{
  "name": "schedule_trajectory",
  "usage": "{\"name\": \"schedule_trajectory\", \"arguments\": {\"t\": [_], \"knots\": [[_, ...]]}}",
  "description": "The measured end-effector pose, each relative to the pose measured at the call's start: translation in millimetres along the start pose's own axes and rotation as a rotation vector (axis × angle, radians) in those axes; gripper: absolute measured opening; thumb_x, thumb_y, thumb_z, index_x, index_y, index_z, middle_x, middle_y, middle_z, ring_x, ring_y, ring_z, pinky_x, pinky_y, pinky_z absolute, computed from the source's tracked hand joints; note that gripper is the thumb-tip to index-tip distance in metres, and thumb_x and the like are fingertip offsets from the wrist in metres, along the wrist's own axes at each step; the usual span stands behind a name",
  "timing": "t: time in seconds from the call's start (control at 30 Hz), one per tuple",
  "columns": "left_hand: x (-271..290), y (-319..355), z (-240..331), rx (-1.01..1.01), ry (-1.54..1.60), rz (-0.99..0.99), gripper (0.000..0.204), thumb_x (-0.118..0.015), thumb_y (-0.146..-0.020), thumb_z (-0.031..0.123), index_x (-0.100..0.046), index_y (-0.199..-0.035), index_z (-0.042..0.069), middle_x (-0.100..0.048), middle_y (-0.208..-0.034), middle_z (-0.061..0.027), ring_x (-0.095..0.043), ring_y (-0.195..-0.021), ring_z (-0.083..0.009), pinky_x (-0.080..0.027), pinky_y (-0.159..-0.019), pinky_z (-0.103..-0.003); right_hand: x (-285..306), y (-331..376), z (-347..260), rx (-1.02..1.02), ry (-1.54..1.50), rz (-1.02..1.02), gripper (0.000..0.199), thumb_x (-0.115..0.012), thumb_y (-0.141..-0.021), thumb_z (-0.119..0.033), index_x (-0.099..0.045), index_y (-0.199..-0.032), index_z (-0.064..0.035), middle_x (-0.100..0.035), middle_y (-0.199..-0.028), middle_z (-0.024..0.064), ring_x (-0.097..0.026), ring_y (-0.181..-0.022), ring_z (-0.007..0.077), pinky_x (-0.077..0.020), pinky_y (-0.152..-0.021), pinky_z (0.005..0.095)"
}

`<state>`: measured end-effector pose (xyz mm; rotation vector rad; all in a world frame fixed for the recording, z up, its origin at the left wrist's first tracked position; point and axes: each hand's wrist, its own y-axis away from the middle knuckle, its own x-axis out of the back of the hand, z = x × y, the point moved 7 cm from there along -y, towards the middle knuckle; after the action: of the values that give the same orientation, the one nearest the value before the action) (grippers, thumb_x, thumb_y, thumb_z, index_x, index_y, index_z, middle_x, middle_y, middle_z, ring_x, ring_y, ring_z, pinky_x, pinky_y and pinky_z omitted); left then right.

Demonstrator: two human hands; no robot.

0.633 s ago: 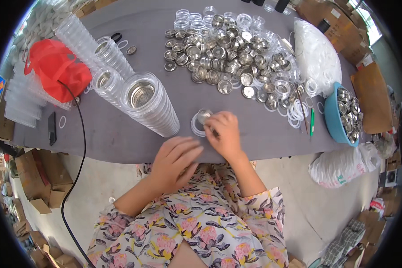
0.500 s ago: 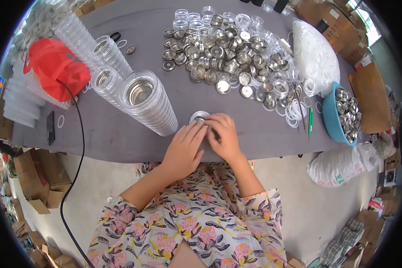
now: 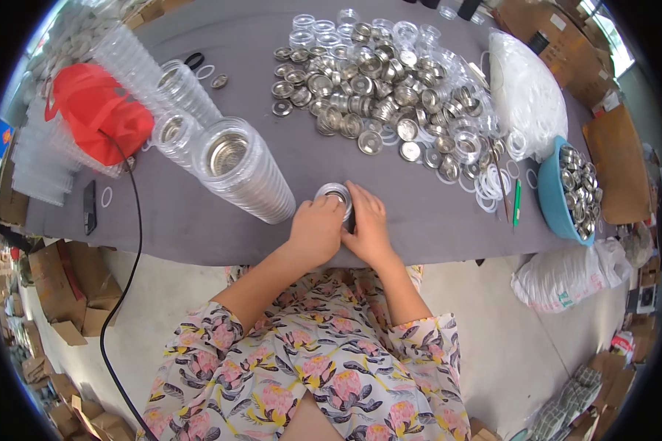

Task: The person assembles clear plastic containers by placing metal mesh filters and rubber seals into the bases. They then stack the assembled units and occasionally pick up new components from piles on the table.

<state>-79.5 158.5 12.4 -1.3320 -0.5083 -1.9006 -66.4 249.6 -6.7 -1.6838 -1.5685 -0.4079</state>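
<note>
A person in a flowered shirt [image 3: 294, 367] is at the near edge of a grey-covered table [image 3: 434, 228]. On the floor are an open cardboard box [image 3: 60, 275] to the left and a full white plastic bag [image 3: 570, 278] to the right, close to the table edge.

The 2 hands meet over a round lid [image 3: 334, 189], clear-rimmed with metal inside, lying on the table near its front edge. The left hand [image 3: 316, 231] is mostly closed, fingers bent down onto the middle of the lid; I cannot tell whether they pinch anything there. The right hand [image 3: 368, 224] is partly open, its thumb and fingers curved around the right side of the lid, holding it.

Just left of the hands, 1 tall stack of clear cups [image 3: 263, 180] leans over, with a metal strainer [image 3: 227, 154] in its top. Further left, a black cable [image 3: 138, 228] runs down from a red bag [image 3: 99, 110].

To the right lie a green pen [image 3: 517, 202] and loose white rings [image 3: 488, 189], near a blue bowl [image 3: 554, 192] full of metal lids. Beyond, a wide heap of metal lids [image 3: 379, 92] covers the table, with clear cups [image 3: 324, 31] along its far side and a puffy white bag [image 3: 524, 92] to its right.
</note>
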Motion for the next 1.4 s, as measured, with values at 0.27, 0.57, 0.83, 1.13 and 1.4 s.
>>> {"name": "schedule_trajectory", "arguments": {"t": [0.27,0.57,0.83,1.13,1.4], "knots": [[60,70,28,-0.259,0.267,0.442,0.046,-0.06,-0.07,0.001,-0.052,-0.115,-0.001,-0.051,-0.115,-0.0149,-0.05,-0.106,-0.0298,-0.041,-0.085,-0.04,-2,-6,-2,-0.022,0.062,0.024,0.078,-0.075,-0.062,-0.02,-0.042,-0.13,-0.0016,-0.052,-0.12,0.0183,-0.043,-0.12,0.0326,-0.0305,-0.1,0.0432],[80,120,-60,0.187,0.478,0.868,0.061,-0.064,-0.075,0.004,-0.037,-0.129,-0.002,-0.038,-0.128,-0.0208,-0.041,-0.117,-0.0336,-0.034,-0.099,-0.04,103,-80,-149,0.317,-0.627,0.239,0.094,-0.079,-0.063,-0.023,-0.026,-0.137,0.0022,-0.04,-0.13,0.0152,-0.046,-0.116,0.0248,-0.0376,-0.099,0.0366],[61,96,-84,0.203,0.639,0.751,0.078,-0.071,-0.072,0.012,-0.028,-0.135,-0.003,-0.036,-0.131,-0.0225,-0.038,-0.122,-0.0364,-0.032,-0.101,-0.042,70,-118,-204,0.45,-0.155,-0.064,0.071,-0.077,-0.062,-0.015,-0.048,-0.125,-0.0042,-0.052,-0.116,0.0147,-0.051,-0.108,0.03,-0.0405,-0.092,0.0382],[38,82,-103,0.274,0.667,0.603,0.084,-0.074,-0.067,0.015,-0.027,-0.135,-0.003,-0.042,-0.126,-0.023,-0.043,-0.117,-0.0364,-0.035,-0.098,-0.045,45,-106,-167,0.327,-0.434,0.038,0.081,-0.081,-0.058,-0.015,-0.039,-0.126,-0.0026,-0.048,-0.117,0.0134,-0.051,-0.109,0.0238,-0.0413,-0.093,0.0352],[40,81,-109,0.275,0.475,0.614,0.085,-0.078,-0.061,0.019,-0.032,-0.131,0.0,-0.05,-0.117,-0.0196,-0.049,-0.107,-0.0361,-0.036,-0.093,-0.046,27,-101,-173,0.43,-0.446,0.141,0.095,-0.083,-0.057,-0.018,-0.023,-0.129,-0.0059,-0.043,-0.12,0.017,-0.052,-0.106,0.0264,-0.0438,-0.091,0.0385]]}}
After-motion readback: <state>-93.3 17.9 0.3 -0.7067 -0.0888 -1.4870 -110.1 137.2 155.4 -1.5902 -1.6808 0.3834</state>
